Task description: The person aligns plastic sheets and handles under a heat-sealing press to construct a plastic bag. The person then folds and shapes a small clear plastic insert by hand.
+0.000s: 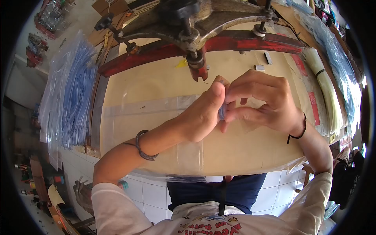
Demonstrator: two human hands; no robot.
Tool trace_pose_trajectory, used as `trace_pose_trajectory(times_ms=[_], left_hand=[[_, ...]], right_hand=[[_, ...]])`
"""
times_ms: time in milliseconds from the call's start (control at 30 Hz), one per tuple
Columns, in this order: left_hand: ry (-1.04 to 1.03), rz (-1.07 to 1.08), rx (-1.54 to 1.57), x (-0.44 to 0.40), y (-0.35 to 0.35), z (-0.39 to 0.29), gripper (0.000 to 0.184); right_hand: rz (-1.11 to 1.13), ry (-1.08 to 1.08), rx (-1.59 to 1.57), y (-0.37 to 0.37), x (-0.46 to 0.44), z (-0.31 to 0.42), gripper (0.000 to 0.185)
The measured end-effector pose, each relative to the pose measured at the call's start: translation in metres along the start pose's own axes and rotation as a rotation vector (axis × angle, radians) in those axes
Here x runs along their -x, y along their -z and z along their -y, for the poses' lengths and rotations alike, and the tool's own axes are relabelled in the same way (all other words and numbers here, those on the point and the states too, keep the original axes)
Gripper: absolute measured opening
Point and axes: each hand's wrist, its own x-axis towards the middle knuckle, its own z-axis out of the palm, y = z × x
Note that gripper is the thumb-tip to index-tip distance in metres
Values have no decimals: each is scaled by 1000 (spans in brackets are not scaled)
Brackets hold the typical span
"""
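Over the middle of the table, my left hand and my right hand meet. Between them is a small piece of bluish clear plastic, mostly hidden by the fingers. My left fingers are closed around it with the thumb raised. The right thumb and fingertips pinch at its right side. Below the left forearm, a clear plastic sheet lies flat on the tan work surface.
Beyond my hands stands a press with a red bar and a metal frame. Stacked bluish plastic sheets hang over the left edge. A tied pale plastic bundle lies right. Two small blocks, one dark and one silvery, sit near the bar.
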Motion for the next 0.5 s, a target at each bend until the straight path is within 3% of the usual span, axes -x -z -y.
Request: trace_pose_trajectory(times_ms=[67, 267, 367, 500], left_hand=[[-105, -19, -27, -1, -2, 8, 95], [-124, -33, 7, -1, -2, 13, 91], [-217, -7, 180, 0, 0, 19, 60], [-198, 3, 181, 1, 2, 18, 58]], right_hand=[[-12, 27, 22, 0, -1, -1, 30], [0, -4, 22, 1, -3, 2, 29], [-6, -3, 9, -1, -2, -1, 27], [12, 10, 10, 1, -3, -1, 25]])
